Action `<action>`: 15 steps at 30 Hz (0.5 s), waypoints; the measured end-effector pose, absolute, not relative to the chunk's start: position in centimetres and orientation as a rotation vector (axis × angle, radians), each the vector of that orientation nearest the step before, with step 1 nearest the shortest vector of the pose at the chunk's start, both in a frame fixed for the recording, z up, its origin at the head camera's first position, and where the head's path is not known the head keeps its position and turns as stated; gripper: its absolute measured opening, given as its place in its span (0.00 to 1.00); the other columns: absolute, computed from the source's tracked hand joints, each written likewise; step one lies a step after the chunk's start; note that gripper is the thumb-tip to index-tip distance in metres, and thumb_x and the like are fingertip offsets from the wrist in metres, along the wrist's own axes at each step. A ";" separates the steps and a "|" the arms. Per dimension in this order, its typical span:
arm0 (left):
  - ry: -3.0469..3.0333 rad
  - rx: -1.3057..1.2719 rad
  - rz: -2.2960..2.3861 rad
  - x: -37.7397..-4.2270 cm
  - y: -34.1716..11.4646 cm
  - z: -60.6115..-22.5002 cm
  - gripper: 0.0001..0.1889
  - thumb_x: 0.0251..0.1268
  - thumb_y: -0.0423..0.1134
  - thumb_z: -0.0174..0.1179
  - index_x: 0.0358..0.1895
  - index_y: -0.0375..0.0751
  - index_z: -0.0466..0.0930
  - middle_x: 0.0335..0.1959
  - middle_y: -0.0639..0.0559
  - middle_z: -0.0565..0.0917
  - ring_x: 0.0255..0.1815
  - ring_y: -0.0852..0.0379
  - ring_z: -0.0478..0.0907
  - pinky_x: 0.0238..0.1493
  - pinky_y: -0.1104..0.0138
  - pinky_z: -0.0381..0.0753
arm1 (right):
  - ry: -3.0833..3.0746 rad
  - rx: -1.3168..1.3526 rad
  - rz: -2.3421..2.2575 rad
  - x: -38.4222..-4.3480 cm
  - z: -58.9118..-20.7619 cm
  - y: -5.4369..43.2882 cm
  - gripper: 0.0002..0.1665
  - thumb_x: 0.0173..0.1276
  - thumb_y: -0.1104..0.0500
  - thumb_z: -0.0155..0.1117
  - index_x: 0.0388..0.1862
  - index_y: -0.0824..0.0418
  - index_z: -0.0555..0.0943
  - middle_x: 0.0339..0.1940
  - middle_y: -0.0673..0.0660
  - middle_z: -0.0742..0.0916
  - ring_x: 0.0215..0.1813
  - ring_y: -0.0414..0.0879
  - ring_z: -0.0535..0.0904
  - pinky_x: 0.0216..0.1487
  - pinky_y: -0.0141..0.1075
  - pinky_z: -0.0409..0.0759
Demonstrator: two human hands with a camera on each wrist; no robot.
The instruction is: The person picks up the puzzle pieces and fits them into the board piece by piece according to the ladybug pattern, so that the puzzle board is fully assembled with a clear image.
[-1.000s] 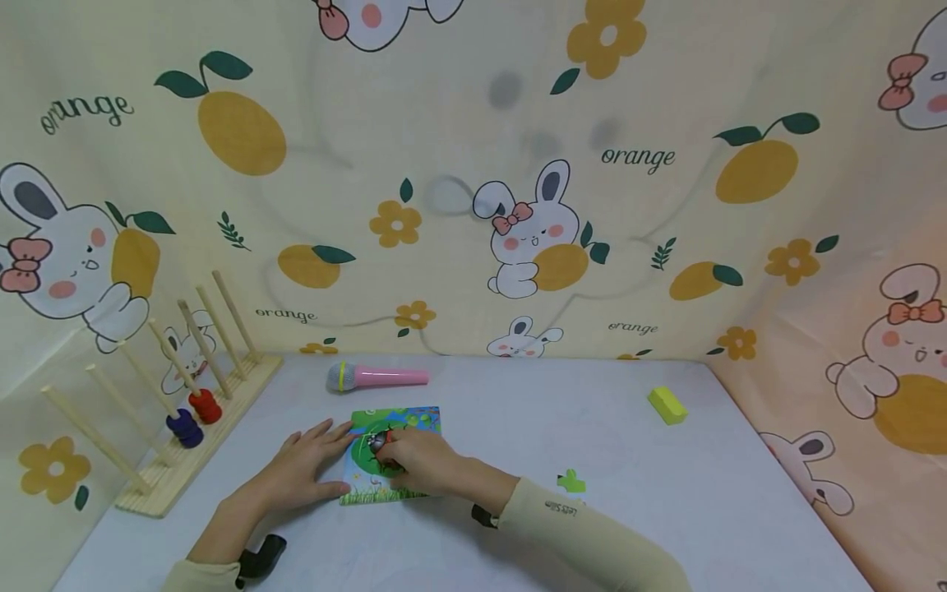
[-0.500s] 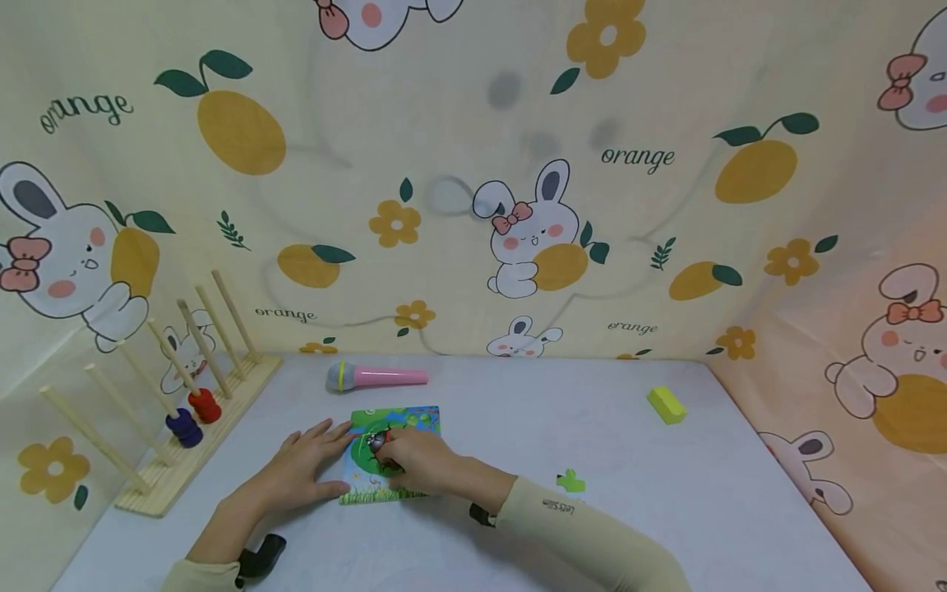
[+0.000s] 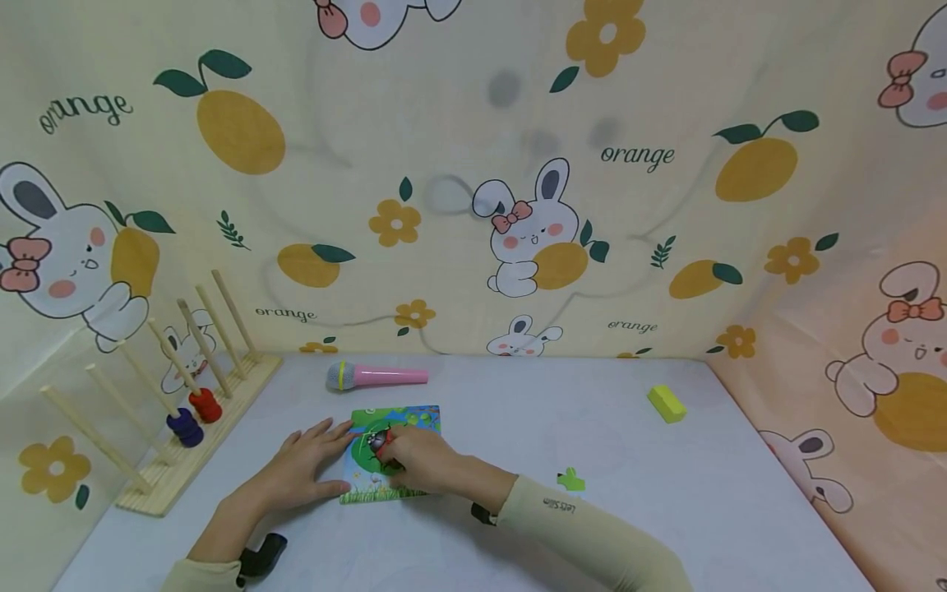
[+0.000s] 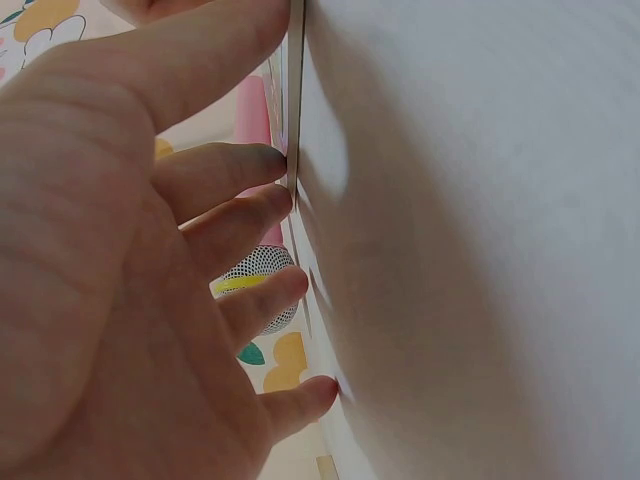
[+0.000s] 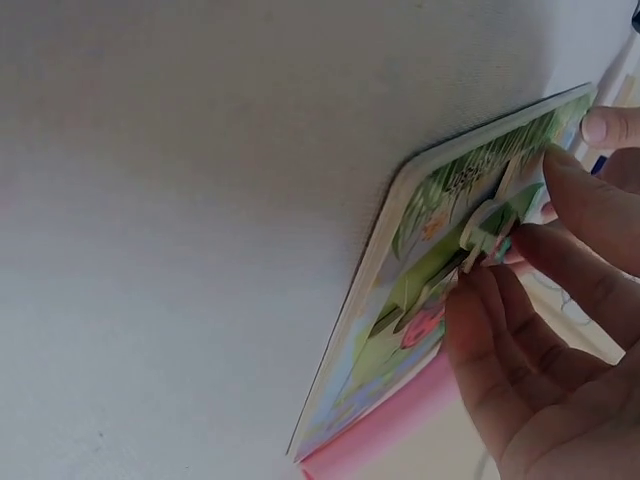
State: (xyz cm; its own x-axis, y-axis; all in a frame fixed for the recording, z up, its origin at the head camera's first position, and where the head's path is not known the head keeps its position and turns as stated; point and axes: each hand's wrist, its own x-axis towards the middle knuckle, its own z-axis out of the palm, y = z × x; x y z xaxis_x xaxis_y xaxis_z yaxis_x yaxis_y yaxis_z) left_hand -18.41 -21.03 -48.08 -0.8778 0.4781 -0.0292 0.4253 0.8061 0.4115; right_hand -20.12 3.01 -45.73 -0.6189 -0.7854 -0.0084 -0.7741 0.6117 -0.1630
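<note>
A thin picture puzzle board (image 3: 362, 487) with a ladybug on a green circle lies on the white table. My left hand (image 3: 299, 467) rests at its left side, fingers spread; in the left wrist view its fingertips and thumb touch the board's edge (image 4: 294, 110). Over the board's middle, my right hand (image 3: 427, 460) pinches a small puzzle piece (image 5: 488, 222) with bent fingers. That piece looks slightly tilted above the cut-out area in the right wrist view. Red ladybug artwork (image 3: 381, 441) shows beside the fingertips. The right hand covers much of the board's right half in the head view.
A green puzzle piece (image 3: 571, 479) lies to the right of the right forearm. Behind the board is a pink toy microphone (image 3: 388, 376). A yellow-green block (image 3: 667, 404) sits far right. At left stands a wooden peg rack (image 3: 166, 481) with blue and red rings.
The right fingers shift very slightly over the board, and a bit more of the red artwork shows. The left hand and the board stay in place.
</note>
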 end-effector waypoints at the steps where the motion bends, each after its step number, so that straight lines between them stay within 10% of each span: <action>1: 2.859 0.717 0.605 -18.4 -21.0 -48.1 0.42 0.55 0.59 0.71 0.70 0.38 0.71 0.74 0.40 0.66 0.74 0.28 0.56 0.61 0.23 0.51 | 2.752 -1.331 -0.213 -20.1 -45.7 3.0 0.17 0.57 0.51 0.79 0.46 0.51 0.90 0.42 0.45 0.83 0.45 0.33 0.77 0.44 0.23 0.76; 15: 2.860 0.704 0.595 -18.6 -21.2 -48.3 0.43 0.56 0.60 0.69 0.71 0.39 0.71 0.75 0.42 0.65 0.75 0.29 0.55 0.62 0.24 0.50 | 2.675 -1.348 -0.407 -20.2 -44.8 3.7 0.18 0.58 0.56 0.79 0.47 0.57 0.87 0.42 0.48 0.83 0.41 0.33 0.75 0.40 0.21 0.72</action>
